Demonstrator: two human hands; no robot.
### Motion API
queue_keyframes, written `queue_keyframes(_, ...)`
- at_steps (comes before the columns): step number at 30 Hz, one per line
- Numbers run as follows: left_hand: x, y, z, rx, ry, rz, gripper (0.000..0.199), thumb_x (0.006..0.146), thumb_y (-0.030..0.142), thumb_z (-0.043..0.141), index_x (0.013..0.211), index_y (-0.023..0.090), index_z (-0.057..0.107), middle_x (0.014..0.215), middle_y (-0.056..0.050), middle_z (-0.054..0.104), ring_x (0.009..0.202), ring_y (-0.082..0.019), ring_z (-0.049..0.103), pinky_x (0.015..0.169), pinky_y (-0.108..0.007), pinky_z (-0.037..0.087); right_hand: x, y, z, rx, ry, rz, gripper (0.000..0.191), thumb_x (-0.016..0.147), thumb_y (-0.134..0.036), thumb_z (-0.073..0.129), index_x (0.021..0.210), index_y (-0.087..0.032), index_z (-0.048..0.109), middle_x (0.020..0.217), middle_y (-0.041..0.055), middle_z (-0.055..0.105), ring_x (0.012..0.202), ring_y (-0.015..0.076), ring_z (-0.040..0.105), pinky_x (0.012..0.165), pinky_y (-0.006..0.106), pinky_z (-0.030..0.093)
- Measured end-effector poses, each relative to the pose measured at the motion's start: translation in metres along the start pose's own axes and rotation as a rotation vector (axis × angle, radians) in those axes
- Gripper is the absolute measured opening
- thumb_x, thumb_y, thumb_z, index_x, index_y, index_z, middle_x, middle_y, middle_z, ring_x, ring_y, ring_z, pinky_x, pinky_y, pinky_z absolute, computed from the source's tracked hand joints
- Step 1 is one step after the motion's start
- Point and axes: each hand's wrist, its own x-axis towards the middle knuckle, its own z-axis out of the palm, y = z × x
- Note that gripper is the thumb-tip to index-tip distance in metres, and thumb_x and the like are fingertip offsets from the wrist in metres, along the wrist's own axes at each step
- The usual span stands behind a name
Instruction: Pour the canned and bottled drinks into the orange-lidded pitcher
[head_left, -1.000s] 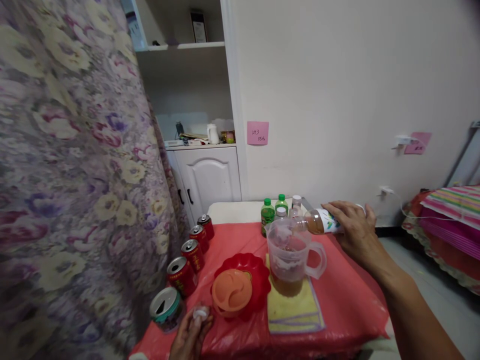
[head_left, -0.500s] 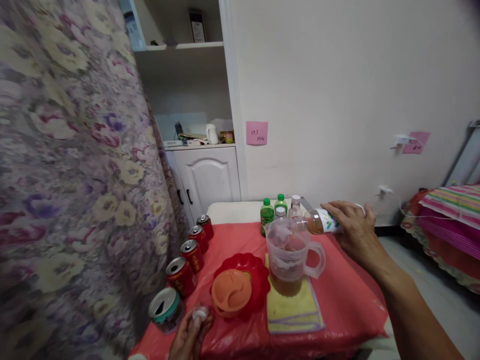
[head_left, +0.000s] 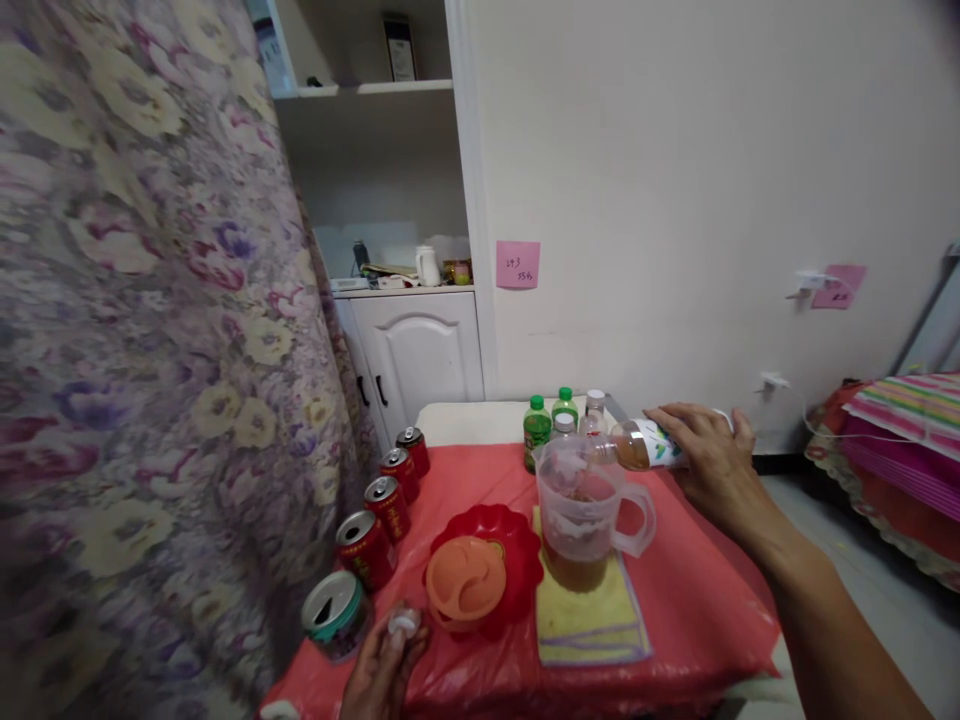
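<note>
My right hand (head_left: 709, 455) grips a clear bottle (head_left: 641, 444) of brown drink, tipped on its side with its mouth over a clear plastic jug (head_left: 583, 525). Brown liquid fills the jug's bottom. The jug stands on a yellow cloth (head_left: 589, 615) on the red-covered table (head_left: 705, 600). My left hand (head_left: 384, 665), at the table's front edge, pinches a small white bottle cap (head_left: 403, 624). Beside it sit an orange lid (head_left: 465, 585) on a red scalloped dish (head_left: 514, 540).
Several red cans (head_left: 386, 505) and an opened green can (head_left: 335, 612) line the table's left side by a floral curtain (head_left: 150, 350). Green-capped and white-capped bottles (head_left: 559, 415) stand behind the jug. A white cabinet (head_left: 416, 350) and a bed (head_left: 900, 440) flank the wall.
</note>
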Motion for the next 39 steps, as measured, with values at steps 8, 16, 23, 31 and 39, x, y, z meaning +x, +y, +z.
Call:
queue_keyframes(8,0.0,0.0,-0.003,0.045,-0.051,0.011,0.05,0.041,0.039,0.101,0.08,0.019,0.077,0.084,-0.001,0.083,0.079,-0.021,0.078,0.073,-0.023,0.065,0.001,0.002,0.001,-0.029,-0.023,0.011,0.061,0.082,-0.001,0.047,0.136,-0.028,0.056,0.134,0.0101,0.066,0.123,0.0332,0.057,0.11,0.073,0.027)
queue_keyframes(16,0.004,-0.006,-0.007,-0.023,-0.03,-0.024,0.061,0.038,0.039,0.102,0.089,0.019,0.076,0.086,-0.002,0.085,0.078,-0.02,0.079,0.071,-0.021,0.065,0.005,0.003,-0.004,-0.078,-0.059,-0.013,0.056,0.085,-0.006,0.048,0.136,-0.028,0.057,0.135,0.0102,0.066,0.123,0.0337,0.058,0.109,0.074,0.028)
queue_keyframes(23,0.006,-0.007,-0.004,-0.034,-0.056,0.0,0.058,0.036,0.04,0.102,0.082,0.018,0.076,0.081,-0.002,0.084,0.074,-0.021,0.079,0.069,-0.023,0.066,0.005,0.003,-0.016,-0.111,-0.058,-0.013,0.051,0.088,-0.011,0.05,0.136,-0.026,0.057,0.135,0.011,0.067,0.121,0.0359,0.059,0.108,0.076,0.029)
queue_keyframes(31,0.003,-0.003,-0.003,-0.034,-0.065,-0.016,0.065,0.032,0.04,0.103,0.087,0.018,0.076,0.081,-0.002,0.084,0.072,-0.021,0.079,0.068,-0.023,0.066,0.007,0.007,-0.026,-0.154,-0.073,0.008,0.052,0.086,-0.008,0.048,0.134,-0.025,0.058,0.134,0.0111,0.068,0.121,0.0359,0.059,0.109,0.077,0.03)
queue_keyframes(39,0.013,-0.009,-0.006,-0.051,-0.061,-0.017,0.06,0.031,0.04,0.103,0.079,0.02,0.072,0.076,0.0,0.083,0.068,-0.022,0.079,0.064,-0.023,0.066,0.009,0.002,-0.036,-0.174,-0.087,0.014,0.054,0.085,-0.007,0.048,0.134,-0.026,0.058,0.134,0.0098,0.068,0.124,0.035,0.059,0.11,0.075,0.029)
